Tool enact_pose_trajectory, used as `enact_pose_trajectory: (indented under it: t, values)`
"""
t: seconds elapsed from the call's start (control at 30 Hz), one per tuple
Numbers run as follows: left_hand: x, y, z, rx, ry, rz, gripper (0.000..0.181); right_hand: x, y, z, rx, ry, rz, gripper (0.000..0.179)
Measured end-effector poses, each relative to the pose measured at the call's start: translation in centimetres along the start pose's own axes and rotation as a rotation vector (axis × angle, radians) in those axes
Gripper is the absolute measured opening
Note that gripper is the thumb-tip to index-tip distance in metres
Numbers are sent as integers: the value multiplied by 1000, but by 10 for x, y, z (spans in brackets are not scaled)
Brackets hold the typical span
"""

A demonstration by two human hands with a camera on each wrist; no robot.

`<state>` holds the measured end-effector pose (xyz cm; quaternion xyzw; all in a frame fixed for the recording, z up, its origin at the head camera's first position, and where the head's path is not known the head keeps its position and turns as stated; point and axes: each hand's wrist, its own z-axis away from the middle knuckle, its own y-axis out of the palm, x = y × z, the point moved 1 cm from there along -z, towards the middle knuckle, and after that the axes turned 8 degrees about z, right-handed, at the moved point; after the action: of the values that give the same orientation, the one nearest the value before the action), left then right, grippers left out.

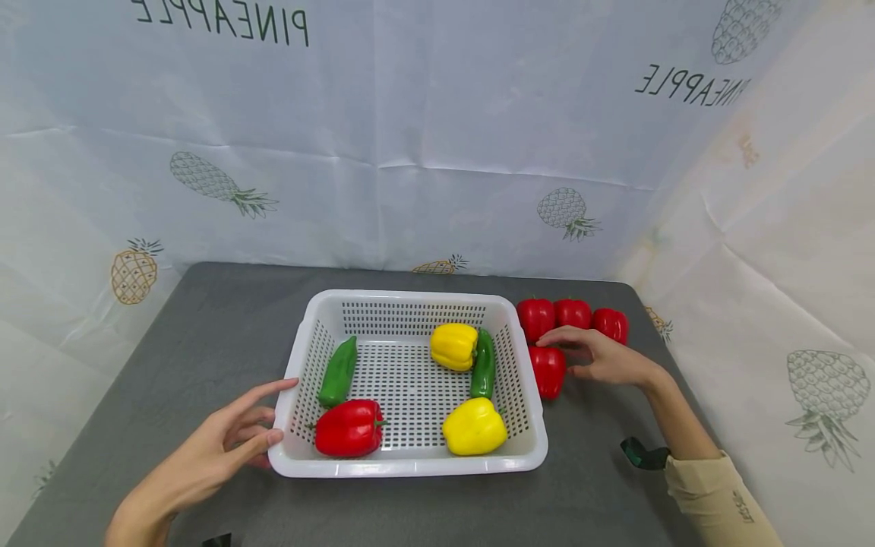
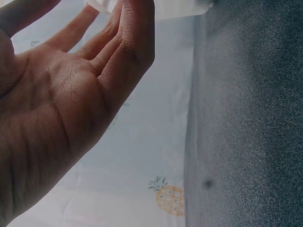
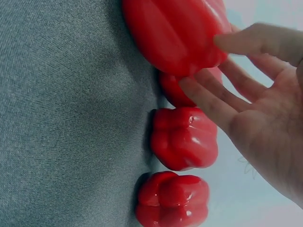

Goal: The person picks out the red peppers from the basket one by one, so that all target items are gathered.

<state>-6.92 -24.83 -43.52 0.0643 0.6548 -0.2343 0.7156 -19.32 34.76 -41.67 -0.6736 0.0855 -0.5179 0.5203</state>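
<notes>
A white perforated plastic basket (image 1: 410,467) stands on the grey table. Inside are a red bell pepper (image 1: 349,429), two yellow bell peppers (image 1: 454,346) (image 1: 475,427) and two long green peppers (image 1: 338,372) (image 1: 483,365). My left hand (image 1: 229,441) rests its index finger and thumb at the basket's left rim, fingers loosely spread. Right of the basket, my right hand (image 1: 601,357) has its thumb and fingers around the nearest red bell pepper (image 1: 547,372). In the right wrist view, the thumb lies against that pepper (image 3: 177,33), with fingers behind it.
Three more red bell peppers (image 1: 536,318) (image 1: 573,312) (image 1: 611,325) sit in a row behind the right hand. A small dark green object (image 1: 642,454) lies by the right sleeve (image 1: 718,494). Pineapple-print cloth (image 1: 424,213) hangs behind the table (image 1: 225,327) and along its sides.
</notes>
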Motion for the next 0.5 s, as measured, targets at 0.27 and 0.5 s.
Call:
enact_pose_trajectory:
  t: [0.27,0.5]
  values:
    - [0,0,0,-3,3,-5,69,-1,5,-1,-25,31,-33,63]
    - [0,1,0,-6,2,-10,69,-2,7,-3,-58,56,-7,62]
